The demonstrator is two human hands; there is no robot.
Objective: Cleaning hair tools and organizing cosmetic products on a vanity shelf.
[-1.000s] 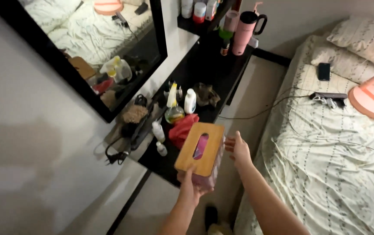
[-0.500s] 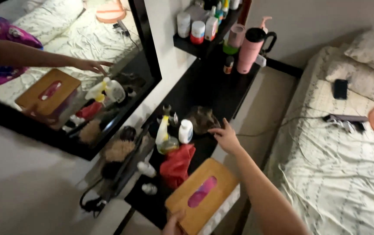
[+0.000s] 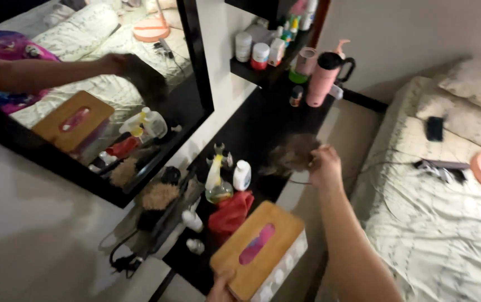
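My right hand (image 3: 325,164) is closed on a crumpled brown-grey cloth (image 3: 291,156), lifted just above the black dresser top (image 3: 263,120). Only the fingertips of my left hand (image 3: 221,289) show at the bottom edge, gripping the near end of a tissue box with a wooden lid (image 3: 258,250) and a pink tissue in its slot. The box hangs over the dresser's front corner. A red cloth (image 3: 230,211) lies just behind the box.
A spray bottle (image 3: 216,180), a white bottle (image 3: 242,175) and small bottles stand by the mirror (image 3: 100,84). A pink tumbler (image 3: 324,75) and shelf jars (image 3: 260,54) sit at the far end. A bed (image 3: 447,223) with a phone (image 3: 434,128) lies to the right.
My right hand has closed on the brown-grey cloth and lifted it off the dresser toward the right. The tissue box stays low in my left hand.
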